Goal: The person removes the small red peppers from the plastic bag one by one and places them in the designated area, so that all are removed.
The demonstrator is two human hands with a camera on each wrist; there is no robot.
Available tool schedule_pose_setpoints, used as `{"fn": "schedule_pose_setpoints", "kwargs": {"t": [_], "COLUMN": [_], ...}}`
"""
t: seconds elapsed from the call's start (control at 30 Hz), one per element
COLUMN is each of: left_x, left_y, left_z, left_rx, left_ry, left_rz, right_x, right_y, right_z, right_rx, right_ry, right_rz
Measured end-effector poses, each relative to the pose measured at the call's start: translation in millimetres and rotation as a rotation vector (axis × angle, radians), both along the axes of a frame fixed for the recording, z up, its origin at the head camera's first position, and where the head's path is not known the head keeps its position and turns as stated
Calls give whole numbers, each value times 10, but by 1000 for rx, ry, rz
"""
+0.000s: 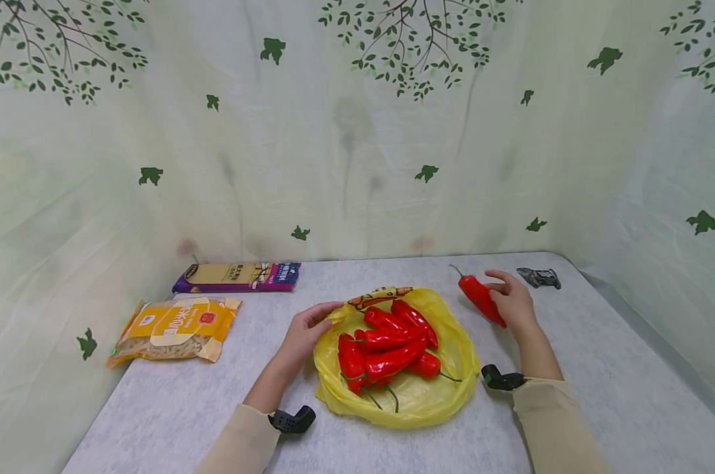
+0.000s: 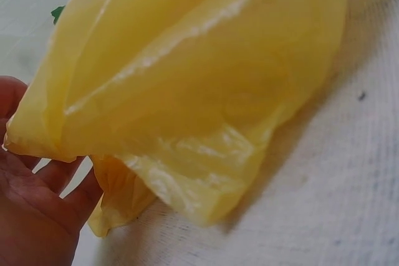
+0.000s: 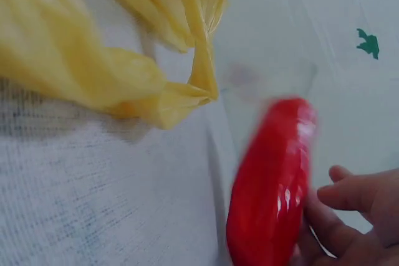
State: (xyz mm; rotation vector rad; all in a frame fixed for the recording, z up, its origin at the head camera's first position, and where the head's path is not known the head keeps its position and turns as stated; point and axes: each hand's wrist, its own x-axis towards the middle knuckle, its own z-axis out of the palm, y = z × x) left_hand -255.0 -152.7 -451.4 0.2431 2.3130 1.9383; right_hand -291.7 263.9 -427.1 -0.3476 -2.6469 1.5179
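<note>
A yellow plastic bag (image 1: 428, 405) lies spread on the table, its mouth turned up, with several glossy red chili peppers (image 1: 393, 359) heaped inside. At its left rim my left hand (image 1: 303, 336) pinches the plastic; the left wrist view shows the bag's edge (image 2: 43, 135) between thumb and fingers. To the right of the bag, my right hand (image 1: 513, 306) holds one red chili pepper (image 1: 478, 296) by its side, stem pointing away to the upper left. In the right wrist view this pepper (image 3: 271, 185) is partly blurred, and it covers some of the fingers.
An orange-yellow food packet (image 1: 176, 329) lies at the table's left edge. Behind it is a long purple and tan packet (image 1: 236, 277). A small black wrapper (image 1: 539, 278) lies at the back right, beyond my right hand. Leaf-patterned curtains (image 1: 345, 164) surround the table.
</note>
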Motion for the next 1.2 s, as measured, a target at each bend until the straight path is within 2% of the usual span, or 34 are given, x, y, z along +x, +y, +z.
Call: {"fn": "schedule_pose_setpoints", "kwargs": {"t": [0.1, 0.17, 0.4, 0.47, 0.53, 0.73, 0.93, 1.2], "left_x": [1, 4, 25, 27, 30, 34, 23, 18], "left_y": [2, 0, -13, -16, -17, -12, -13, -7], "left_z": [2, 4, 17, 16, 15, 25, 7, -2], "left_rx": [-2, -3, -14, -15, -16, -20, -20, -19], "left_ry": [-6, -11, -15, -15, -16, -4, -2, 5], "left_rz": [-1, -4, -21, -26, -29, -31, -37, -41], "right_x": [-4, -7, -33, -32, -30, -27, -54, -39], "right_y": [10, 20, 55, 46, 34, 19, 71, 98], "right_z": [-39, -55, -100, -113, -120, -136, -184, -186], "right_rx": [16, 46, 124, 135, 136, 129, 140, 122], "right_ry": [-5, -20, -74, -70, -72, -100, -121, -105], "right_rz": [-35, -5, 286, 336, 345, 280, 160, 46]}}
